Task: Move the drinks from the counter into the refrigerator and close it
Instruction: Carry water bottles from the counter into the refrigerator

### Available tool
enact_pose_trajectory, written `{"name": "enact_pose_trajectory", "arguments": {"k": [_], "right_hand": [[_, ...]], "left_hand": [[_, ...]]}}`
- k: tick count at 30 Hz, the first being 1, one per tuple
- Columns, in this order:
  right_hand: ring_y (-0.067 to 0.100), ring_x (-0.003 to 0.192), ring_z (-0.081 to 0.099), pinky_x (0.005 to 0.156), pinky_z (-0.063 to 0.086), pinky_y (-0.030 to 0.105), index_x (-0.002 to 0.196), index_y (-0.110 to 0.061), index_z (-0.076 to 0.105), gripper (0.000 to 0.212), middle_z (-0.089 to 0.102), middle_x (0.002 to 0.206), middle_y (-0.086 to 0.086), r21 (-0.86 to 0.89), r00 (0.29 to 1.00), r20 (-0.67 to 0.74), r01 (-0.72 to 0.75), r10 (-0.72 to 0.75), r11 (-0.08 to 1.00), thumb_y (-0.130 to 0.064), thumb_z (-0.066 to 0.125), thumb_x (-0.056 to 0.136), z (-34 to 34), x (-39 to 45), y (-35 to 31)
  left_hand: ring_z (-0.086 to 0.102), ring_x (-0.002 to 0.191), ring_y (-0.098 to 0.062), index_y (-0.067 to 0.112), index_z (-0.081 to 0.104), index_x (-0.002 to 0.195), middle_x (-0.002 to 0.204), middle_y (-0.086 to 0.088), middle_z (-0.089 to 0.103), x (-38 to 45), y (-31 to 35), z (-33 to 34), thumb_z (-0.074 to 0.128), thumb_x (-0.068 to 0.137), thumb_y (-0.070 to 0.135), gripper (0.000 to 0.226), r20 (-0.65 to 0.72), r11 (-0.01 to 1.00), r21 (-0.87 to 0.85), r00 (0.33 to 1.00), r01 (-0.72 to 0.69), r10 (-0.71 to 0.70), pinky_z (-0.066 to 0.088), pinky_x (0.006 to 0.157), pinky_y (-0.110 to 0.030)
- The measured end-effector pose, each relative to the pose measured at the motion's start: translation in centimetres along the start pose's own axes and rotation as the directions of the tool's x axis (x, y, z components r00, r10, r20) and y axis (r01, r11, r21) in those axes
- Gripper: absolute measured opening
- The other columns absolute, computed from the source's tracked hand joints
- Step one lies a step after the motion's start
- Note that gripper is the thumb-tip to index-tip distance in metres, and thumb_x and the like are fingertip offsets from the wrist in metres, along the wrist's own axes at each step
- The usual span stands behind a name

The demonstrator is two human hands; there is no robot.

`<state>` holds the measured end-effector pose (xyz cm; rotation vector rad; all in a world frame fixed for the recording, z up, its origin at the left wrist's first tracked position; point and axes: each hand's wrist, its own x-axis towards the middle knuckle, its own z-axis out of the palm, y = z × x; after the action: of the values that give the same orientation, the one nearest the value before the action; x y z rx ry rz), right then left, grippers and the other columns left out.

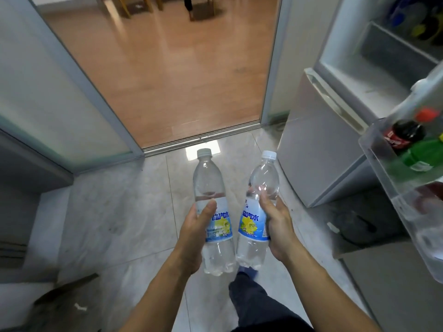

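Left hand (191, 238) grips one clear bottle (213, 212), right hand (279, 226) grips a second bottle (257, 212), both over the floor. Carry step underway. Fridge (347, 75) open at right, door shelf (388, 178) already stocked. Next: turn right, find a free slot.

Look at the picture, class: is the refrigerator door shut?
No: the refrigerator door stands open at right, its shelf showing a cola bottle and a green bottle.

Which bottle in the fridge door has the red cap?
The dark cola bottle, highest in the door shelf. The bottle beside it is green; the hand-held ones have white caps.
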<state>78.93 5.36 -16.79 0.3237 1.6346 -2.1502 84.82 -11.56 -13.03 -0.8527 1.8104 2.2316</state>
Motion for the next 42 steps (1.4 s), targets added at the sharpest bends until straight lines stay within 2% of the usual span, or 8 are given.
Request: {"name": "enact_pose_trajectory", "arguments": {"k": [4,11,20,24,28,33,38,42], "right_hand": [[0.032,0.099,0.073,0.089,0.057,0.054,0.132,-0.025,0.055,0.062,0.073,0.112,0.010,0.065,1.000,0.027,-0.011,0.009,0.998,-0.058,0.064,0.080,0.0,6.2,-3.9],[0.035,0.099,0.073,0.091,0.055,0.059,0.131,-0.027,0.055,0.063,0.073,0.111,0.012,0.096,0.999,-0.050,-0.002,0.007,0.995,-0.059,0.065,0.078,-2.3,14.5,-9.0],[0.033,0.095,0.074,0.084,0.060,0.051,0.124,-0.023,0.060,0.057,0.075,0.107,0.011,0.181,0.960,-0.279,0.052,0.000,0.982,-0.055,0.065,0.078,-5.3,22.1,-12.6],[0.027,0.092,0.075,0.070,0.062,0.039,0.118,-0.032,0.060,0.051,0.077,0.102,0.005,0.202,0.908,-0.419,0.101,-0.008,0.974,-0.057,0.068,0.075,-5.7,26.2,-15.0],[0.023,0.089,0.076,0.063,0.060,0.032,0.098,-0.044,0.066,0.038,0.077,0.097,0.001,0.232,0.845,-0.534,0.179,-0.029,0.956,-0.061,0.074,0.065,-5.2,29.6,-18.5],[0.019,0.094,0.075,0.069,0.061,0.038,0.101,-0.050,0.067,0.041,0.076,0.106,-0.004,0.173,0.758,-0.642,0.294,-0.119,0.940,-0.065,0.073,0.064,-4.6,32.4,-23.8],[0.016,0.093,0.075,0.073,0.062,0.037,0.106,-0.043,0.068,0.053,0.076,0.105,-0.006,0.095,0.619,-0.757,0.422,-0.210,0.902,-0.063,0.076,0.058,-5.7,33.7,-29.1],[0.014,0.094,0.074,0.077,0.062,0.040,0.115,-0.035,0.065,0.055,0.075,0.109,-0.006,0.012,0.526,-0.800,0.497,-0.290,0.867,-0.056,0.075,0.065,-8.2,34.5,-33.4]], "left_hand": [[0.075,0.087,-0.027,0.019,0.060,0.120,0.097,-0.007,0.076,5.3,3.9,2.1,0.064,0.067,0.062,0.068,0.013,1.000,0.022,1.000,-0.022,0.021,0.060,0.067,-0.031],[0.075,0.085,-0.025,0.018,0.057,0.121,0.096,-0.006,0.077,14.0,8.2,6.4,0.063,0.073,0.055,0.061,0.058,0.997,0.075,0.998,-0.033,0.029,0.060,0.065,-0.029],[0.075,0.079,-0.026,0.009,0.062,0.112,0.091,-0.011,0.076,25.2,12.3,12.4,0.064,0.072,0.046,0.054,0.197,0.989,0.144,0.979,0.027,-0.055,0.058,0.060,-0.027],[0.075,0.083,-0.028,0.013,0.062,0.112,0.093,-0.010,0.076,31.3,14.8,15.1,0.064,0.081,0.039,0.041,0.297,0.981,0.191,0.951,0.035,-0.092,0.060,0.063,-0.032],[0.074,0.087,-0.033,0.016,0.064,0.113,0.096,-0.013,0.076,37.0,18.9,17.4,0.062,0.091,0.030,0.026,0.407,0.977,0.210,0.905,0.039,-0.123,0.062,0.072,-0.042],[0.075,0.084,-0.031,0.022,0.065,0.114,0.096,-0.012,0.076,42.4,24.9,21.5,0.063,0.090,0.030,0.025,0.571,0.977,0.213,0.813,-0.014,-0.113,0.058,0.058,-0.029],[0.074,0.088,-0.030,0.024,0.065,0.115,0.101,-0.010,0.076,44.6,29.7,28.0,0.070,0.073,0.041,0.046,0.716,0.980,0.186,0.693,-0.067,-0.088,0.059,0.063,-0.033],[0.074,0.081,-0.025,0.019,0.064,0.117,0.098,-0.012,0.075,45.3,32.7,33.9,0.072,0.065,0.044,0.059,0.799,0.984,0.146,0.599,-0.106,-0.054,0.057,0.062,-0.032]]}}
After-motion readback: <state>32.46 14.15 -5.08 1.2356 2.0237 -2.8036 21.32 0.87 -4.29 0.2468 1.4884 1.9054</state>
